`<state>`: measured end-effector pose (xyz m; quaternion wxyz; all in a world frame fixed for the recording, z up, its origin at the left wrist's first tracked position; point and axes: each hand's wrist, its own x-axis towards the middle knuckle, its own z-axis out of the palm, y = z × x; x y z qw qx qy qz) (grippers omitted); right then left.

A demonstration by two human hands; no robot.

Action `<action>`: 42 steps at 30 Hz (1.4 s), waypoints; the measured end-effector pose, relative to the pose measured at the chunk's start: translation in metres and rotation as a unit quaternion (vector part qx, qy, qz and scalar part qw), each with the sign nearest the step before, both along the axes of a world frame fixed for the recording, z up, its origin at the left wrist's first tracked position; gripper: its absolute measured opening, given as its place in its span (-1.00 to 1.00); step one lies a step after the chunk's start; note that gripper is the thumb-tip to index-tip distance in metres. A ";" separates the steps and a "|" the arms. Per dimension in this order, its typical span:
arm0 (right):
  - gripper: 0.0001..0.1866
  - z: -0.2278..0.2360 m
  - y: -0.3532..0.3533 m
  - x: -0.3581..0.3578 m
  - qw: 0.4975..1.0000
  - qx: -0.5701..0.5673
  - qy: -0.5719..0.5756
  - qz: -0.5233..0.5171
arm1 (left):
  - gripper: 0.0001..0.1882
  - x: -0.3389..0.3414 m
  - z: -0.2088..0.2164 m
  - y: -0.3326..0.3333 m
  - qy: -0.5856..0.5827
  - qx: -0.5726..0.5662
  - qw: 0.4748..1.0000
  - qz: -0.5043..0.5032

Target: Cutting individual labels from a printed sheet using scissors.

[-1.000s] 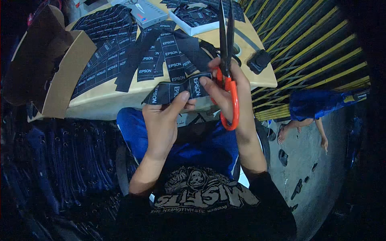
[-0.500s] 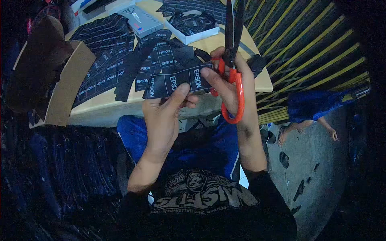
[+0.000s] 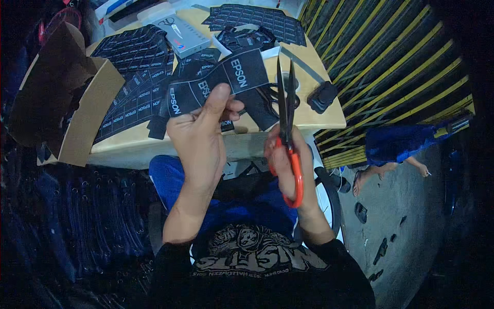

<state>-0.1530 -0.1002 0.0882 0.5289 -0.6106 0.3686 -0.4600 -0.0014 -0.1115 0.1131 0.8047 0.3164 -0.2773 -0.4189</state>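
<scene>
Between the thumb and fingers of my left hand is a black printed strip with white lettering, held up above the table's near edge. My right hand grips a pair of scissors by its red handles. The dark blades point away from me and are slightly parted, standing to the right of the strip and apart from it. More black printed strips lie spread on the table behind and left of my left hand. A second dark-handled pair of scissors lies partly hidden behind the blades.
An opened cardboard box stands at the left. Farther back are a grey-white box, a white tray of black pieces and printed sheets. A small black object sits at the right corner. Another person's hand shows far right.
My right hand has drawn back toward me with the scissors, away from the strip. My left hand has shifted slightly left, and the strip's free end has risen.
</scene>
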 end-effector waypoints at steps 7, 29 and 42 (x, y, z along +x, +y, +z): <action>-0.58 -0.016 0.026 0.002 0.997 -0.053 0.059 0.017 | -0.89 -0.009 0.009 -0.001 0.074 -0.014 0.997 -0.010; -0.57 0.022 0.016 0.015 0.992 -0.081 0.085 0.050 | -0.91 -0.017 0.017 0.019 0.008 0.025 1.000 -0.011; -0.60 0.017 0.015 0.018 0.992 -0.096 0.076 0.029 | -0.91 -0.018 0.018 0.020 0.005 0.026 1.000 -0.011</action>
